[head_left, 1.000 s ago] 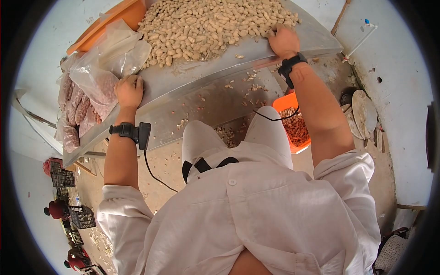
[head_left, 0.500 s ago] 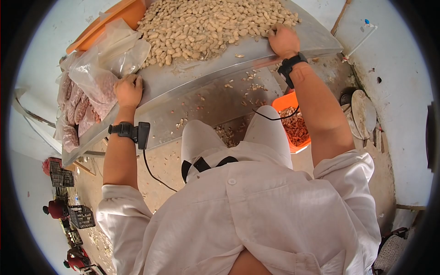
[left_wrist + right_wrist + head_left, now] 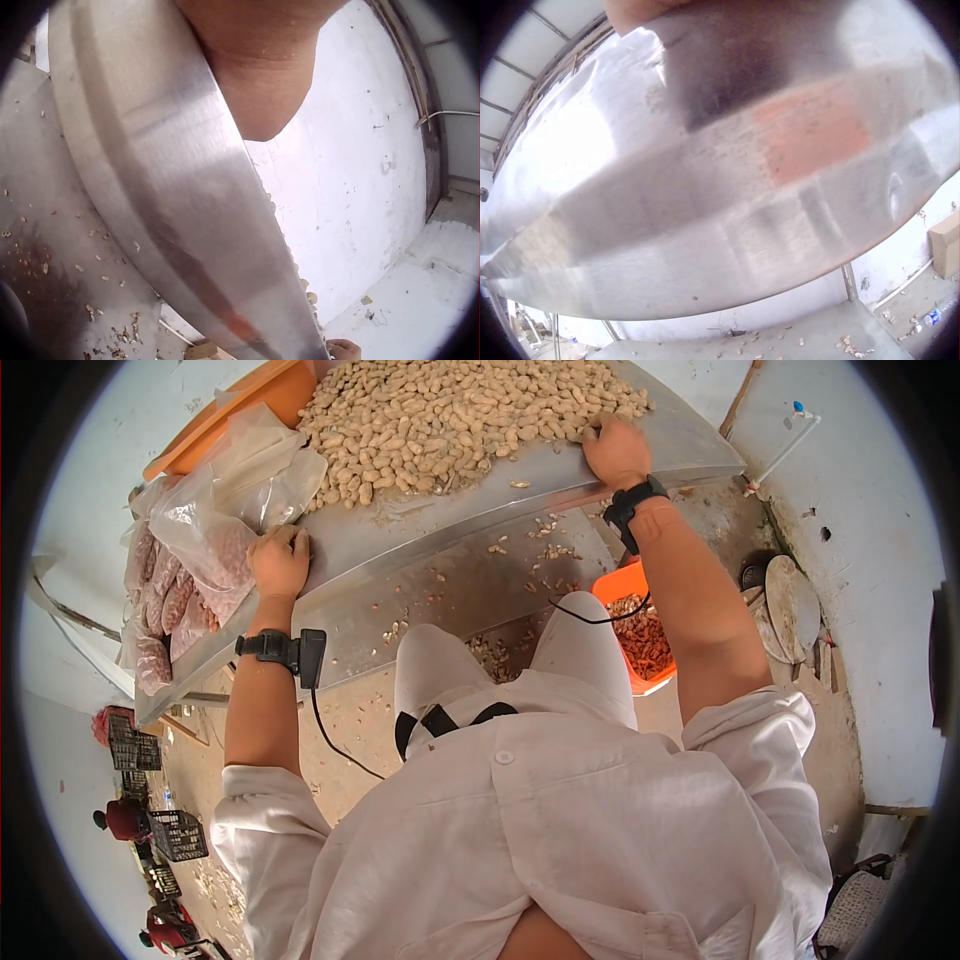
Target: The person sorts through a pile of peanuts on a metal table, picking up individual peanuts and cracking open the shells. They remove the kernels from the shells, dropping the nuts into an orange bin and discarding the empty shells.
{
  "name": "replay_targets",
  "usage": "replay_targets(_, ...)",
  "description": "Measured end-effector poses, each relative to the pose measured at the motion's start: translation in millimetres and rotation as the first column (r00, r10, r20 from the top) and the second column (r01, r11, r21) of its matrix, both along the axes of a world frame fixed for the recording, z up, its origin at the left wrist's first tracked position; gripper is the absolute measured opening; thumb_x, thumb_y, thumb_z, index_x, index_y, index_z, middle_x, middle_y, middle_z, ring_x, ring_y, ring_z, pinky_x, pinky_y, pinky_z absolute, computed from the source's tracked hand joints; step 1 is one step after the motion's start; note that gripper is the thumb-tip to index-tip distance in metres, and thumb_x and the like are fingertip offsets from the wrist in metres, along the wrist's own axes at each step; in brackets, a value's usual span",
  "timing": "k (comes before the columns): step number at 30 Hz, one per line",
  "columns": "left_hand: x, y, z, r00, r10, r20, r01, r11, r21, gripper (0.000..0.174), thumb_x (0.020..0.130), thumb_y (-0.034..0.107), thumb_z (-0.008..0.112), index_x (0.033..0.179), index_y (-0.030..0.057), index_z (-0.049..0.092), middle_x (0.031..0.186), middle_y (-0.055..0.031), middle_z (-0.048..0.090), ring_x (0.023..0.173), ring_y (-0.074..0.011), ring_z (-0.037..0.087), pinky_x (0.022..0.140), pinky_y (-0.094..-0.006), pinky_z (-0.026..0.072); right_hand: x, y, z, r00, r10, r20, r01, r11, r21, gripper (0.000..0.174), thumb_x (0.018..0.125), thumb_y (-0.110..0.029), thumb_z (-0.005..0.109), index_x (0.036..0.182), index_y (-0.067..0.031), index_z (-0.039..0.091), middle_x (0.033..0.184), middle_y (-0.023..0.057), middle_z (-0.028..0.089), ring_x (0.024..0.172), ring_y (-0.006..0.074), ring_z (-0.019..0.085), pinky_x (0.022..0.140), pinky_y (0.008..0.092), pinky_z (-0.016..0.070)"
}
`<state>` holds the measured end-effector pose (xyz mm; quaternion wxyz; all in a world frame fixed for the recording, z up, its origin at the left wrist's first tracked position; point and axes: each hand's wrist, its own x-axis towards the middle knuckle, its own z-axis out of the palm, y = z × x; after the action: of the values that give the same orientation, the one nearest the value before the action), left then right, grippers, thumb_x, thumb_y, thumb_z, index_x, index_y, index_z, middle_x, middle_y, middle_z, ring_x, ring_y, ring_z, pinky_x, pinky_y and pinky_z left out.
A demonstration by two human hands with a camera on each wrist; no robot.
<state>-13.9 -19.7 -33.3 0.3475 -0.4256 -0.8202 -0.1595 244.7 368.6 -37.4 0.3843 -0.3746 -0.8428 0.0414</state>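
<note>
A heap of unshelled peanuts (image 3: 450, 420) lies on the metal table (image 3: 400, 525) in the head view. My left hand (image 3: 279, 560) rests on the table's near edge, touching or close beside a clear bag of pinkish kernels (image 3: 205, 545); its fingertips are hard to make out. At the heap's right end, my right hand (image 3: 617, 452) rests on the table, fingers bent near the outermost peanuts. No object shows in either hand. The left wrist view shows part of the left hand (image 3: 262, 67) over the metal edge; only a sliver of the right hand (image 3: 641, 13) shows in the right wrist view.
An orange tub (image 3: 285, 400) stands behind the bags. Below the table, an orange container (image 3: 655, 682) holds reddish pieces, and shells lie scattered on a lower metal surface (image 3: 460, 585). Black crates (image 3: 180, 834) and people in red (image 3: 127, 818) are at the far left.
</note>
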Motion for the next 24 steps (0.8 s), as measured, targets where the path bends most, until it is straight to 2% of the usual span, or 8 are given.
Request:
replay_targets(13, -0.1, -0.8, -1.8, 1.0, 0.004, -0.012, -0.004, 1.0, 0.004, 0.018, 0.079, 0.023, 0.058, 0.076, 0.0079, 0.067, 0.081, -0.0081, 0.065, 0.077, -0.0285, 0.06, 0.076, -0.0397, 0.0432, 0.6, 0.1, -0.3, 1.0, 0.012, -0.009, -0.012, 1.0, -0.003, 0.023, 0.077, -0.025, 0.056, 0.092, -0.0089, 0.064, 0.099, 0.0122, 0.063, 0.09, 0.0329, 0.059, 0.082, 0.0415, 0.0468)
replay_targets(24, -1.6, -1.5, -2.5, 1.0, -0.02, 0.017, 0.02, 1.0, 0.011, 0.019, 0.079, 0.022, 0.058, 0.076, 0.0063, 0.067, 0.08, -0.0087, 0.065, 0.076, -0.0291, 0.06, 0.075, -0.0405, 0.0432, 0.9, 2.1, -5.4, 0.995, 0.043, -0.088, -0.038, 0.997, 0.062, 0.022, 0.08, -0.027, 0.053, 0.089, -0.0108, 0.066, 0.093, 0.0127, 0.064, 0.087, 0.0337, 0.059, 0.076, 0.0426, 0.048)
